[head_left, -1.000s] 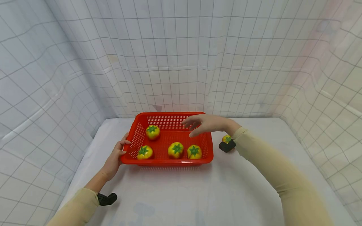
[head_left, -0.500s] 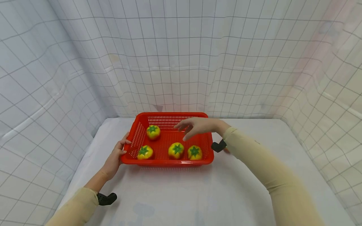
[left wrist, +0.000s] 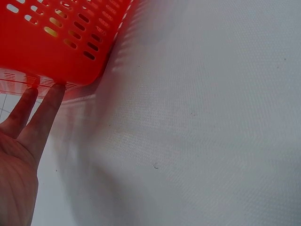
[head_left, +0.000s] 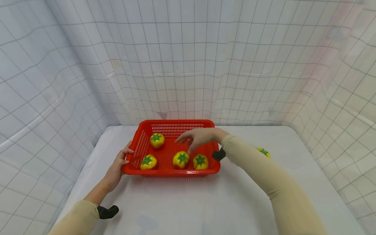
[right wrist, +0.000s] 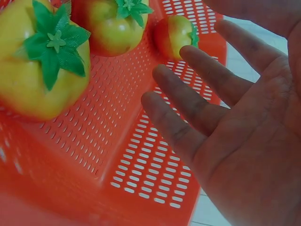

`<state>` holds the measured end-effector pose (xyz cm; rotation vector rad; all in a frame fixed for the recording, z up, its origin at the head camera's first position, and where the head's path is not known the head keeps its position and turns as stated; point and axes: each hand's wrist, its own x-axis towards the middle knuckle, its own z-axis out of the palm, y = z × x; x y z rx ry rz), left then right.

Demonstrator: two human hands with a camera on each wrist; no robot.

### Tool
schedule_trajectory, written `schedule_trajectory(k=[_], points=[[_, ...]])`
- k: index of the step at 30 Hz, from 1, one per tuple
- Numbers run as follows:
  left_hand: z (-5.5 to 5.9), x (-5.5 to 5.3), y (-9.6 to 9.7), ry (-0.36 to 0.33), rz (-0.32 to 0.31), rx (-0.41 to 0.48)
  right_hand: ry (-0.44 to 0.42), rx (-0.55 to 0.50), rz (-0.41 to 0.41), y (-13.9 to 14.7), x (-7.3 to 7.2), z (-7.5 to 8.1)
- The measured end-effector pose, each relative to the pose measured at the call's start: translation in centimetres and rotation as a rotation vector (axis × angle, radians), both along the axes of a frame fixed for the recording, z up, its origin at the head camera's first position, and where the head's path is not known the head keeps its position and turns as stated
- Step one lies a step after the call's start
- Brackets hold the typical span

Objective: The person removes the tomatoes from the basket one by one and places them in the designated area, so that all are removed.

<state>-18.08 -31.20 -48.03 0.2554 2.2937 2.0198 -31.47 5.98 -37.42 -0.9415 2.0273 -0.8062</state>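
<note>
A red plastic basket [head_left: 173, 171] with slotted walls stands on the white-covered table. Inside it lie several yellow-and-red artificial fruits, tomato-like with green leafy tops, among them a back-left fruit [head_left: 157, 140] and a front-middle fruit [head_left: 180, 160]. My left hand [head_left: 115, 171] holds the basket's left rim; in the left wrist view two of its fingers [left wrist: 43, 115] reach the outer side. My right hand [head_left: 200, 137] hovers over the basket's right half, its thumb close above the front-middle fruit. In the right wrist view its spread fingers [right wrist: 188, 101] hold nothing, with a large fruit [right wrist: 44, 70] at left.
Another such fruit [head_left: 263, 152] sits on the table right of the basket, partly hidden by the right sleeve [head_left: 264, 173]. White grid-patterned curtains [head_left: 182, 65] enclose the back and sides. A black wrist device [head_left: 108, 212] juts out from the left wrist.
My right hand has shifted left and lower over the basket. The table fruit earlier seen by the right wrist is hidden; one now shows beyond the sleeve. The left hand keeps its place.
</note>
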Motion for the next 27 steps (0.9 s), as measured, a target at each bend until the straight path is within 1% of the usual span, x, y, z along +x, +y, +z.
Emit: schedule_trajectory(k=[4, 17, 21, 27], points=[[0.0, 0.3, 0.0, -0.010, 0.009, -0.001, -0.021, 0.045, -0.004, -0.8, -0.3, -0.4], [0.4, 0.2, 0.3, -0.014, 0.015, -0.032, 0.021, 0.163, 0.051, -1.9, -1.9, -0.9], [0.4, 0.1, 0.3, -0.009, 0.018, -0.042, 0.033, 0.193, 0.051, -2.2, -2.1, -1.0], [0.4, 0.1, 0.3, -0.010, 0.021, -0.051, 0.013, 0.244, 0.067, -2.7, -2.3, -1.5]])
